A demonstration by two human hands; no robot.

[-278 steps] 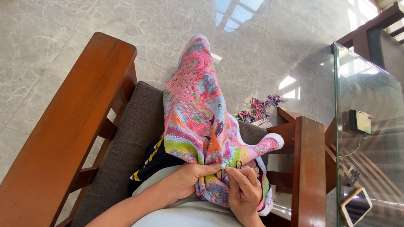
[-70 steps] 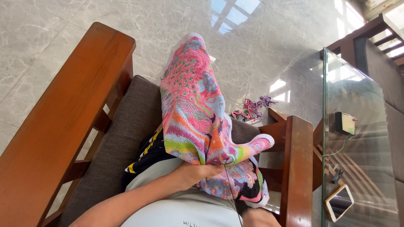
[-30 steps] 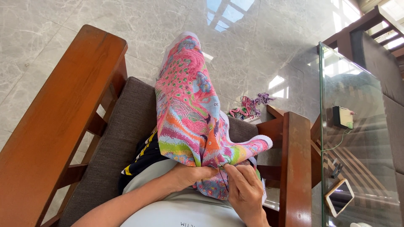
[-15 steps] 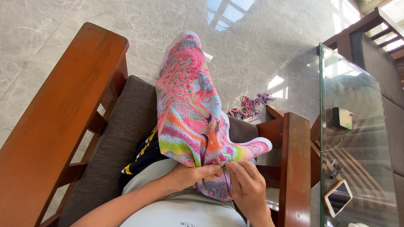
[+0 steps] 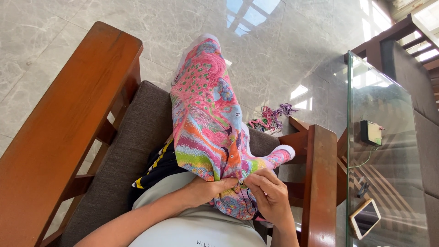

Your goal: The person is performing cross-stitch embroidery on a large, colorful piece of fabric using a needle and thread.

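Note:
A large multicoloured embroidered cloth (image 5: 206, 114), mostly pink with green, orange and blue patches, is draped over my raised knee on a wooden sofa. My left hand (image 5: 208, 190) grips a fold of the cloth's lower edge. My right hand (image 5: 270, 194) pinches at the same spot, fingertips meeting the left hand's, with a dark thread (image 5: 244, 201) looping down from them. Any needle is too small to make out.
Wooden armrests (image 5: 320, 183) flank the brown seat cushion (image 5: 132, 146). A heap of coloured threads (image 5: 272, 119) lies on the marble floor. To the right stands a glass table (image 5: 388, 151) with a small box (image 5: 371, 132) and a phone (image 5: 365, 218).
My right hand dropped out of view earlier, then came back up to the cloth and now pinches beside my left hand. The cloth stays draped over the knee.

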